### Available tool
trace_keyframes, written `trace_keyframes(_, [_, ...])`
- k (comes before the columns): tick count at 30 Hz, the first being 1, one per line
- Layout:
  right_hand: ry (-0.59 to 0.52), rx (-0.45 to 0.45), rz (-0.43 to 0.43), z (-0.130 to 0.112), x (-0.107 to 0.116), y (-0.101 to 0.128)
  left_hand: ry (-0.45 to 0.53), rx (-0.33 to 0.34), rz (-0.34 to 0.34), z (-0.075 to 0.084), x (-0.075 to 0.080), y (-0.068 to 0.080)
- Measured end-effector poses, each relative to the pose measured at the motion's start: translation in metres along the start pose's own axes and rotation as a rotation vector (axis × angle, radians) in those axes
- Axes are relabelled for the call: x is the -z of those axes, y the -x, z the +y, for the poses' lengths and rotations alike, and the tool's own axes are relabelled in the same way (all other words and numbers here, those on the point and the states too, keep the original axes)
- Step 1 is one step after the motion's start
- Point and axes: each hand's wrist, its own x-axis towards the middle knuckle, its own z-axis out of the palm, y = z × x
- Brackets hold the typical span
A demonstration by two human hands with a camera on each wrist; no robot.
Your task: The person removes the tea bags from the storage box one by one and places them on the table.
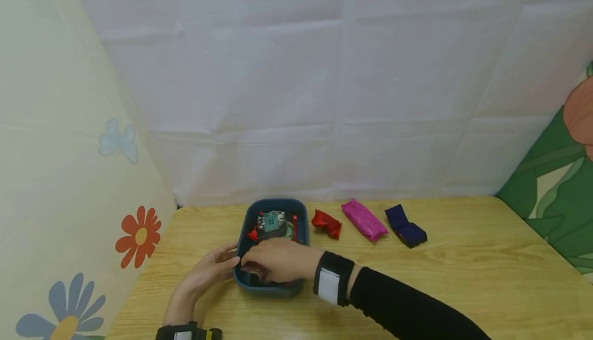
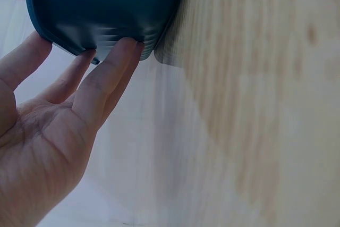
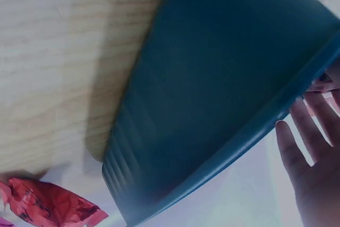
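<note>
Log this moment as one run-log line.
left hand: straight fingers touching blue tub wall | right hand: over tub, grip unclear | beside tub: red packet, pink packet, navy packet

We sit at a light wooden table (image 1: 463, 278) with a rounded edge and a visible grain. Behind it, at twelve o'clock, hangs a white sheet (image 1: 324, 72) creased into squares from folding. At nine o'clock we see a pale cream cloth (image 1: 60, 149) printed with an orange flower, a blue flower and a light blue butterfly. At three o'clock a green leaf-patterned cloth (image 1: 556, 185) carries an orange shape near its top. The light is soft and even, with faint shadows.
</note>
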Motion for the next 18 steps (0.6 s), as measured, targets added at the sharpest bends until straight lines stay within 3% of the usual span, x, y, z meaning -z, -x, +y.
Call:
trace_keyframes(7, [-0.069,0.045,0.036,-0.008,-0.005,0.009,-0.01,0.017,0.031,0.0,0.0,-0.001])
trace_keyframes(12, [-0.054,0.017,0.005,-0.013,-0.007,0.012,-0.011,0.021,0.035,0.0,0.0,-0.002])
trace_keyframes(18, [0.031,-0.031,0.053,-0.013,-0.009,0.011,-0.019,0.02,0.036,-0.001,0.0,-0.002])
